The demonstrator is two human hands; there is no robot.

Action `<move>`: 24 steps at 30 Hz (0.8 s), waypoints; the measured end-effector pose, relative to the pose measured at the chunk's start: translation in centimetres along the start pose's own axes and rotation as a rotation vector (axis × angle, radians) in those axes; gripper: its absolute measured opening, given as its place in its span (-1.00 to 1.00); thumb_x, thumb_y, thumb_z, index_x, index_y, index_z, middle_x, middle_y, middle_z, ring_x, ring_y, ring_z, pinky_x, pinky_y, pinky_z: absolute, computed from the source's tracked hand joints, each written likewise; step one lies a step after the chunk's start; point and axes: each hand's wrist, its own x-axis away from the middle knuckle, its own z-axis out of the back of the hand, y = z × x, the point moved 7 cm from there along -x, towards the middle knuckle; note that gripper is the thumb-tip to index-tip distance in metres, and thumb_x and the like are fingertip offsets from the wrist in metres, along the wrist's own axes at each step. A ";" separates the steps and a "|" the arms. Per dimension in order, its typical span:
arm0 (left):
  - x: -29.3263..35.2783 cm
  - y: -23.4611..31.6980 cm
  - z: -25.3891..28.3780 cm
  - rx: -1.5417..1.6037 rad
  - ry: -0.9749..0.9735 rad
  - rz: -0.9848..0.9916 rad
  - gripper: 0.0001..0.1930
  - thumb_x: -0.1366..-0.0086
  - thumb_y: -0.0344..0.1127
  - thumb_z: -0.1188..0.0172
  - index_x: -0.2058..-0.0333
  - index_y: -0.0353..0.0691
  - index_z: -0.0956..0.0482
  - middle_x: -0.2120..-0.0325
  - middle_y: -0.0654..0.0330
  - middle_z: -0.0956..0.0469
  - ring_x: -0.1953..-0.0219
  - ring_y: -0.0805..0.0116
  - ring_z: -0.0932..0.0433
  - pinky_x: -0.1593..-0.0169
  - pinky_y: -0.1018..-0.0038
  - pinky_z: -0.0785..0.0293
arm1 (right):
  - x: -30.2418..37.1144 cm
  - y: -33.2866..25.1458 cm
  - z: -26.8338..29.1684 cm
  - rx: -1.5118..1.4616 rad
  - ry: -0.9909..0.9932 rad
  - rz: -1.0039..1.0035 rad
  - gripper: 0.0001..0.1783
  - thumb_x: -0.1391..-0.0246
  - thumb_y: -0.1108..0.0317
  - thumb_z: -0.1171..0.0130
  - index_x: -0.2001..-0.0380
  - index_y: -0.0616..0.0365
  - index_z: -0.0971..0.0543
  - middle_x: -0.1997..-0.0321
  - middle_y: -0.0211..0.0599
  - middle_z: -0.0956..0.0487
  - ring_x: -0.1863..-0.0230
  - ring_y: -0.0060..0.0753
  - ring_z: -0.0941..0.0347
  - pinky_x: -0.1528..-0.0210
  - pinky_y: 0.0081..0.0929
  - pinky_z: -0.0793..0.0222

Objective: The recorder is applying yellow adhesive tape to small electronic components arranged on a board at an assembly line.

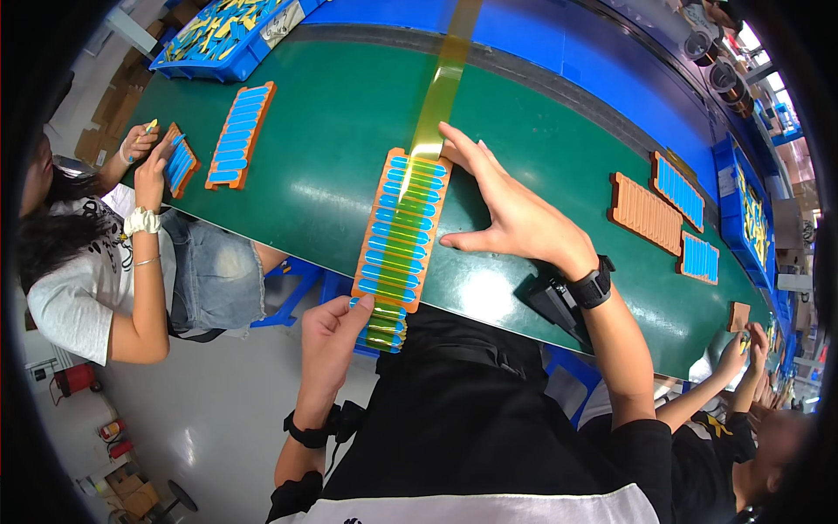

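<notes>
An orange grooved tray lies in front of me, filled with a row of narrow blue pieces. See-through yellow tape runs down from the far side and lies over the middle of the row. Beyond the tray's near end, a short taped row of blue pieces hangs past the table edge. My left hand pinches that row at its left side. My right hand is spread along the tray's right side, its fingertips by the tape at the far end and its thumb near the tray's side.
Filled trays and a blue bin of blue and yellow pieces stand left. At right are an empty tray, filled trays and another bin. A black device lies near my right forearm. Co-workers sit on both sides.
</notes>
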 end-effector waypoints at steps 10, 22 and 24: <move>-0.3 0.0 0.9 -0.024 0.046 -0.004 -0.75 -0.41 -0.29 -0.28 0.38 -0.38 -0.70 0.51 0.34 -0.64 0.50 0.76 -0.45 0.42 0.72 -0.27 | 1.5 -8.1 -3.3 0.022 0.011 0.042 -0.84 -0.07 0.34 -0.30 0.33 0.21 -0.62 0.36 -0.18 -0.57 0.28 -0.09 -0.58 0.28 -0.18 -0.51; -0.7 0.0 0.4 0.001 0.071 0.012 -0.76 -0.41 -0.31 -0.28 0.37 -0.38 -0.71 0.49 0.34 -0.65 0.48 0.77 -0.44 0.41 0.72 -0.26 | 1.0 -7.0 -5.3 0.220 -0.044 0.071 -0.89 -0.07 0.36 -0.24 0.44 0.16 -0.59 0.43 -0.23 -0.57 0.37 -0.10 -0.58 0.40 -0.19 -0.49; -1.1 -0.2 0.5 -0.040 0.071 0.023 -0.75 -0.41 -0.30 -0.28 0.37 -0.38 -0.71 0.50 0.35 -0.64 0.49 0.78 -0.42 0.43 0.72 -0.22 | -0.4 -4.9 -4.6 0.346 0.033 0.026 -0.84 -0.04 0.35 -0.21 0.55 0.15 -0.54 0.48 -0.16 -0.57 0.41 -0.01 -0.58 0.43 -0.13 -0.50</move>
